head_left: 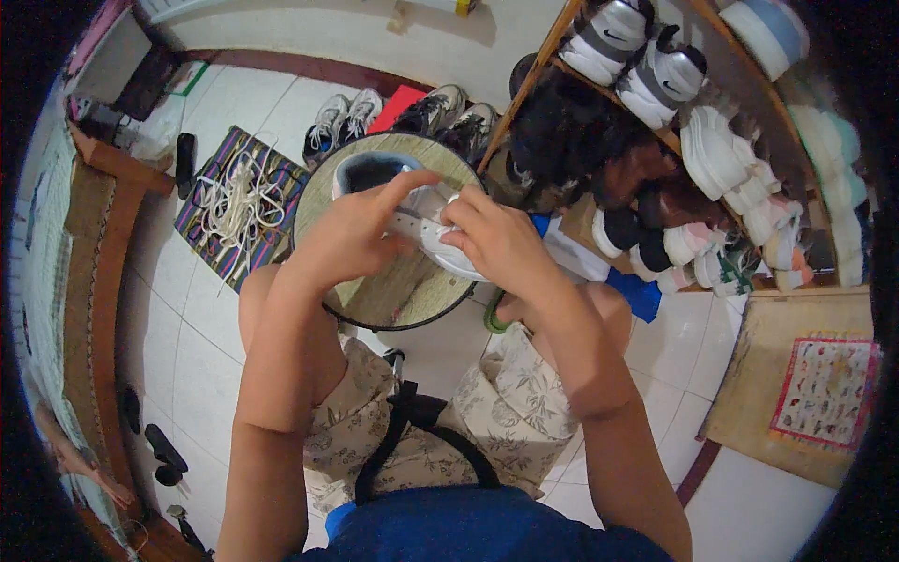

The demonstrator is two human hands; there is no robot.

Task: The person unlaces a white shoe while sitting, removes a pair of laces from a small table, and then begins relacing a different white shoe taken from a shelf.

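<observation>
A white sneaker (465,259) with a grey-blue lining lies on the round table (403,304) between my knees, its heel toward the far left and its toe toward the near right. My left hand (354,232) is over the sneaker's near side, index finger stretched toward the tongue and thumb apart from it. At the eyelet area, the bent fingers of my right hand (494,232) pinch a white part of the sneaker. Whether a lace is also in those fingers cannot be made out.
White shoelaces (245,201) lie heaped on a striped cloth (201,220) at the left. Behind the table stand several worn sneakers (362,110). A wooden rack (529,80) full of shoes rises at the right. A patterned mat (824,389) lies farther right.
</observation>
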